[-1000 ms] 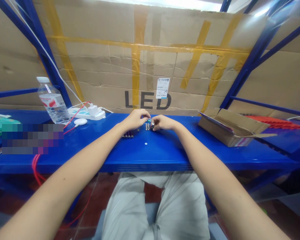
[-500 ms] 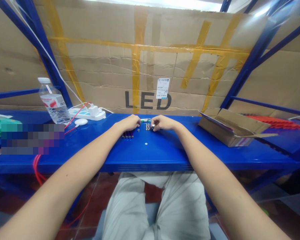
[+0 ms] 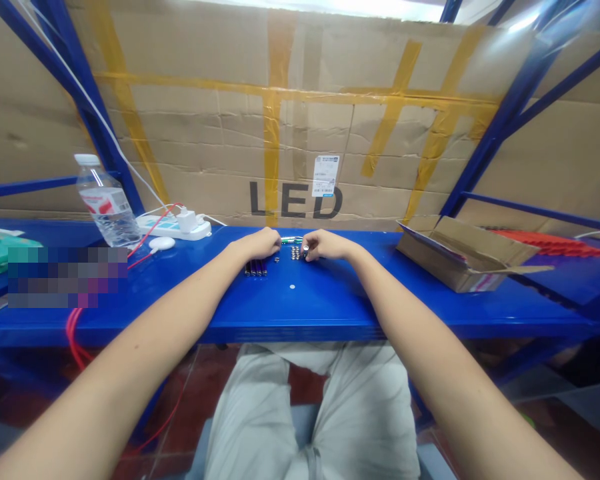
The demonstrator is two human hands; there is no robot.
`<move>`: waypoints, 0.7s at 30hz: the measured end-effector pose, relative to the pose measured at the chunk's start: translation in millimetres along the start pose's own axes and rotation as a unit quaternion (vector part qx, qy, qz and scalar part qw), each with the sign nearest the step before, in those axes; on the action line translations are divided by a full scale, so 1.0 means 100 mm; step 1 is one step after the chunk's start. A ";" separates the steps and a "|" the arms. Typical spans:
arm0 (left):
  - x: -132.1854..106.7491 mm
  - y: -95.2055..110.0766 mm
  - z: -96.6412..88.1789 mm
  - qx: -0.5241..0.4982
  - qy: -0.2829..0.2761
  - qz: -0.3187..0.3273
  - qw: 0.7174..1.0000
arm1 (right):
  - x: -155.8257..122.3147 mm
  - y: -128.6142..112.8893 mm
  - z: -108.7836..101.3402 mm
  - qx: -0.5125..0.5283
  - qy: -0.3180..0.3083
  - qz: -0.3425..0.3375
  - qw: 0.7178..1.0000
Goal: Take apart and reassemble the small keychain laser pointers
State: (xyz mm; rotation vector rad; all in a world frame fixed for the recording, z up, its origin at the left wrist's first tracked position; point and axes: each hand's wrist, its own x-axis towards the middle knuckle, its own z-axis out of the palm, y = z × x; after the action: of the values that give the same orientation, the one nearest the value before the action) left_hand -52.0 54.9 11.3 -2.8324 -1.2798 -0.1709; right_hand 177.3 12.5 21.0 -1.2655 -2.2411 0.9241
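My left hand point(image 3: 265, 245) is at the back middle of the blue table point(image 3: 260, 303), fingers curled together and pointing down; what they hold, if anything, is hidden. One small metal piece point(image 3: 277, 260) lies just below its fingertips. Several dark purple tubes with shiny ends point(image 3: 257, 269) lie side by side, partly under that hand. My right hand point(image 3: 320, 245) pinches a small dark cylinder with a bright end point(image 3: 306, 249). Beside its fingertips, several small shiny metal pieces point(image 3: 295, 253) sit grouped in rows. Behind them, between the hands, lies a shiny green and silver object point(image 3: 291, 240).
An open cardboard box point(image 3: 460, 267) stands at the right, before a red-orange item point(image 3: 550, 243). On the left are a water bottle point(image 3: 107, 210), a white power strip point(image 3: 180, 227), a round white device point(image 3: 161, 244) and red cables point(image 3: 73, 333). A large cardboard panel point(image 3: 220, 147) stands behind.
Both hands stay in nearly the same place. The bright end of the cylinder in my right fingers has shifted very slightly.
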 end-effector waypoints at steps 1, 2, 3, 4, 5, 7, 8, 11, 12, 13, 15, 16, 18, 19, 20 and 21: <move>0.00 0.00 -0.01 -0.009 -0.006 0.002 1.000 | 0.00 0.00 0.00 -0.001 -0.001 0.000 1.000; -0.01 -0.01 -0.01 -0.017 -0.010 0.002 1.000 | 0.00 0.01 0.00 -0.002 -0.002 -0.002 1.000; -0.01 -0.01 -0.02 -0.025 -0.011 0.000 1.000 | 0.00 0.01 0.00 -0.004 -0.003 -0.003 1.000; -0.02 -0.01 -0.02 -0.030 -0.009 -0.005 0.999 | 0.00 0.01 0.00 -0.006 -0.004 -0.005 1.000; -0.02 0.00 -0.02 -0.033 -0.005 -0.011 0.999 | 0.00 0.02 -0.01 -0.008 -0.004 -0.007 1.000; -0.03 0.01 -0.03 -0.038 0.001 -0.021 0.999 | 0.01 0.02 -0.01 -0.011 -0.003 -0.008 1.000; -0.04 0.01 -0.03 -0.043 0.003 -0.025 0.999 | 0.01 0.03 -0.01 -0.012 -0.002 -0.007 1.000; -0.06 0.04 -0.04 -0.073 0.013 -0.030 0.997 | 0.01 0.02 -0.01 -0.013 -0.002 -0.006 1.000; -0.07 0.05 -0.05 -0.085 0.021 -0.027 0.996 | 0.01 0.02 -0.01 -0.013 -0.002 -0.006 1.000; -0.08 0.07 -0.06 -0.095 0.033 -0.019 0.995 | 0.01 0.02 -0.01 -0.012 -0.003 -0.006 1.000; -0.08 0.13 -0.07 -0.110 0.078 0.016 0.991 | 0.01 0.03 -0.01 -0.011 -0.003 -0.007 1.000; -0.07 0.17 -0.07 -0.115 0.111 0.039 0.986 | 0.01 0.03 -0.01 -0.011 -0.003 -0.008 1.000; -0.05 0.26 -0.08 -0.123 0.186 0.082 0.971 | 0.01 0.05 -0.01 -0.011 -0.001 -0.009 1.000; -0.04 0.32 -0.08 -0.125 0.216 0.097 0.963 | 0.02 0.05 -0.01 -0.011 -0.001 -0.011 1.000; -0.03 0.37 -0.07 -0.125 0.238 0.111 0.957 | 0.02 0.06 0.00 -0.009 0.000 -0.013 1.000; -0.02 0.42 -0.07 -0.123 0.249 0.125 0.952 | 0.03 0.07 -0.01 -0.007 0.000 -0.017 1.000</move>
State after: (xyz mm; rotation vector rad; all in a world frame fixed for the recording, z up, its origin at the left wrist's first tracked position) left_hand -22.6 25.2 18.6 -2.8258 -0.8355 -1.0233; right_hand 180.5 17.4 16.4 -1.2291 -2.2665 0.8960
